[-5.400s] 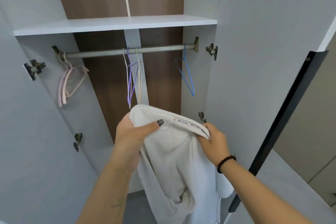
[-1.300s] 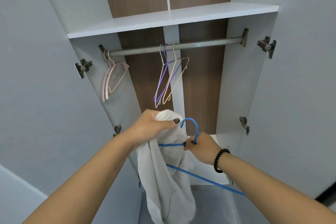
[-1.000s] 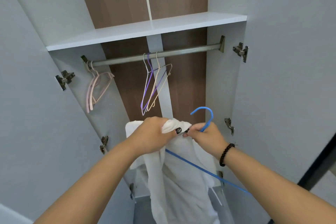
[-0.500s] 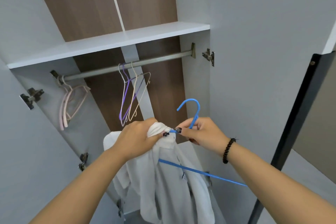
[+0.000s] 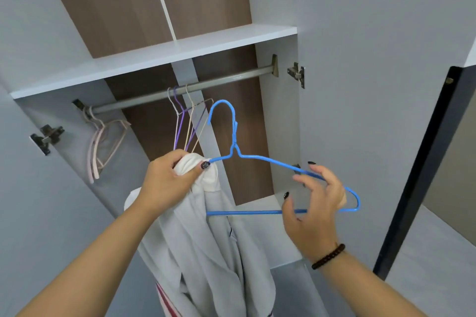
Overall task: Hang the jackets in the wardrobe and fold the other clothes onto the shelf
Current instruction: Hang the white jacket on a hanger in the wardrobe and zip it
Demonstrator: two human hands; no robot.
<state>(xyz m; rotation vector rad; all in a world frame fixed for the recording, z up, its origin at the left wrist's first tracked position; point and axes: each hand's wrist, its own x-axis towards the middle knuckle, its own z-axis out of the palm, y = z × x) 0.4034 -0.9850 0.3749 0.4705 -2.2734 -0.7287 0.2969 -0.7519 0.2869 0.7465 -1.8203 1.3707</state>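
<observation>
Raised since half a second ago, the blue wire hanger (image 5: 270, 162) now sits upright and high in view, its hook just below the rail, and the right hand (image 5: 313, 210) has slid from the hook's neck out to the hanger's right shoulder. Right fingers are loosely spread and curled about the upper wire; whether they truly clamp it cannot be told. Left hand (image 5: 170, 180), at nine o'clock from the right one, pinches bunched white jacket (image 5: 206, 244) fabric between thumb and fingers, right where the hanger's left end enters the cloth. From there the jacket hangs down toward six o'clock. At twelve o'clock runs the metal rail (image 5: 226, 80), with purple and beige wire hangers (image 5: 186, 123) directly behind the blue hook. Pink hangers (image 5: 103, 147) hang at ten o'clock. Above the rail lies the white shelf (image 5: 159, 59). Open wardrobe doors flank both sides.
</observation>
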